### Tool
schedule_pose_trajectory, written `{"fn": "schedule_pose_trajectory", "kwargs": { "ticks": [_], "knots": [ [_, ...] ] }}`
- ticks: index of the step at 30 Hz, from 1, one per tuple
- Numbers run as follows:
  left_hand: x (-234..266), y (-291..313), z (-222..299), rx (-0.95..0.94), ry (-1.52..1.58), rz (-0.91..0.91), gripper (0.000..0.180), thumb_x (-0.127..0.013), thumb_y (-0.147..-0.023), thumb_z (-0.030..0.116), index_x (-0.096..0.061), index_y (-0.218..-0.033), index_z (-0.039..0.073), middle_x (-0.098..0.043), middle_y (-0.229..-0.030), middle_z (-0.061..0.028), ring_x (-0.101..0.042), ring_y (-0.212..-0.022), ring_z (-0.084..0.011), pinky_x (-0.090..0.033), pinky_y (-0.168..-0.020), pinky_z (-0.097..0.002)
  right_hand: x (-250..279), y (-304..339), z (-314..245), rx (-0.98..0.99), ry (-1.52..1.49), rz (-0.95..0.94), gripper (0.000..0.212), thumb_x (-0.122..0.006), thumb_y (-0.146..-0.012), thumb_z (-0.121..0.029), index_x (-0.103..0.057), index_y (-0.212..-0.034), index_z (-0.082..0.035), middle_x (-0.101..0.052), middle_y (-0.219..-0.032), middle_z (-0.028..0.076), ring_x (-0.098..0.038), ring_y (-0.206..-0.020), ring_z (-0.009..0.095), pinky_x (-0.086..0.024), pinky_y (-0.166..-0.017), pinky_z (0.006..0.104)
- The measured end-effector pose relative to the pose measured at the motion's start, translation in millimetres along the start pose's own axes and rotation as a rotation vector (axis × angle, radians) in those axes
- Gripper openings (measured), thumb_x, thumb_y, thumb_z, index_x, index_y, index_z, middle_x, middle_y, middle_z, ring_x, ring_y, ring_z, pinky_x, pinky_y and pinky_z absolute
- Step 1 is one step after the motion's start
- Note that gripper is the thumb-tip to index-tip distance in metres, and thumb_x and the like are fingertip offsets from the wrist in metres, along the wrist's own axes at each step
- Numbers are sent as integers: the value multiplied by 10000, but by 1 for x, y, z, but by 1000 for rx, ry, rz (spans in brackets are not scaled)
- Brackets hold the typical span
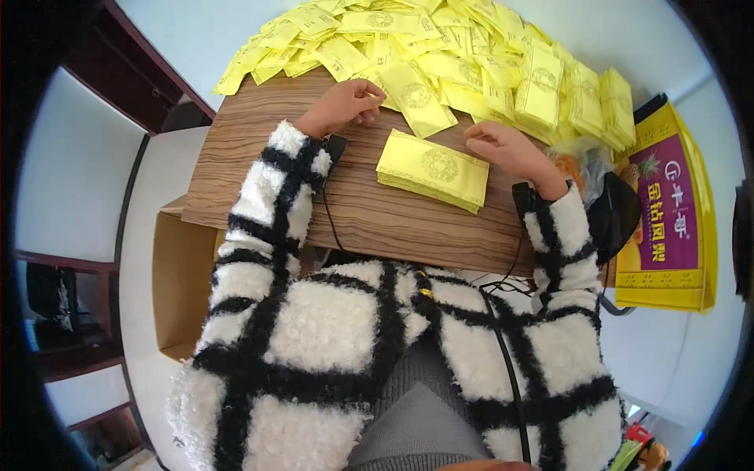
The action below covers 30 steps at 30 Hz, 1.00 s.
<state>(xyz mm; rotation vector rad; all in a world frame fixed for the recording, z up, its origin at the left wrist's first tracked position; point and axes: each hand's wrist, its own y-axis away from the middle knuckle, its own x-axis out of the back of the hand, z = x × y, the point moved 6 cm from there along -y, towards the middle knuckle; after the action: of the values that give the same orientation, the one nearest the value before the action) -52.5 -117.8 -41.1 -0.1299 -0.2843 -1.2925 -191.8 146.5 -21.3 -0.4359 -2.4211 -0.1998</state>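
Left hand at 10 o'clock of yellow packet stack, fingers half-curled, empty; right hand between 2 and 3, fingers loosely bent, empty; packet heap at 12.

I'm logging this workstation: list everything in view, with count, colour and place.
Table: one, brown, centre.
Heap of packets: too many to count, yellow, far side.
Edge stacks: three, yellow, heap's right end.
Front stack: one, yellow, between the hands.
Printed bag: one, yellow and purple, far right.
Plastic bag: one, clear, behind right wrist.
Box: one, brown, lower left.
Clutter: count unclear, mixed colours, lower right.
Wrist devices: two, black, one per wrist.
Cables: several, black, from wrists and down jacket.
Jacket: one, black and white, worn.
Left hand: one, bare, near heap.
Right hand: one, bare, beside front stack.
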Motion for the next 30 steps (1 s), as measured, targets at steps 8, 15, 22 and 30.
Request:
{"fn": "schedule_pose_trajectory", "kwargs": {
  "ticks": [8, 15, 22, 30],
  "knots": [
    [9, -6, -7, -73, 29, 133, 215, -661, -954, 228, -640, -1053, 39, -663, -813, 6, -616, -710, -70, -463, -624, -203, -18, -71, -14, -158, 525, -62, 615, -763, -837, -401, -540, -1199, 43, -666, -1071, 203, -651, -981, 284, -514, -863, 356],
    [9, -3, -9, -91, 56, 213, 232, -691, -934, 237, -642, -1047, 40, -667, -791, 13, -635, -726, -69, -478, -631, -206, -30, -99, -28, -203, 711, 17, 805, -758, -790, -492, -451, -1254, 89, -650, -1088, 273, -647, -1029, 379, -512, -865, 424],
    [13, -11, -5, -164, 8, 276, 321, -710, -917, 283, -646, -1075, 10, -671, -836, -31, -634, -708, -89, -511, -630, -232, 11, -106, -3, -75, 586, 153, 797, -706, -848, -495, -468, -1325, 97, -618, -1219, 278, -614, -1129, 366, -488, -933, 401],
    [6, -1, 6, -172, 279, 322, 421, -720, -914, 325, -633, -1211, 41, -644, -822, -4, -597, -669, -74, -500, -623, -215, 30, -22, -64, -167, 55, 175, 663, -679, -918, -408, -521, -1364, 56, -610, -1296, 140, -563, -1169, 219, -427, -1002, 313]
  ]
}}
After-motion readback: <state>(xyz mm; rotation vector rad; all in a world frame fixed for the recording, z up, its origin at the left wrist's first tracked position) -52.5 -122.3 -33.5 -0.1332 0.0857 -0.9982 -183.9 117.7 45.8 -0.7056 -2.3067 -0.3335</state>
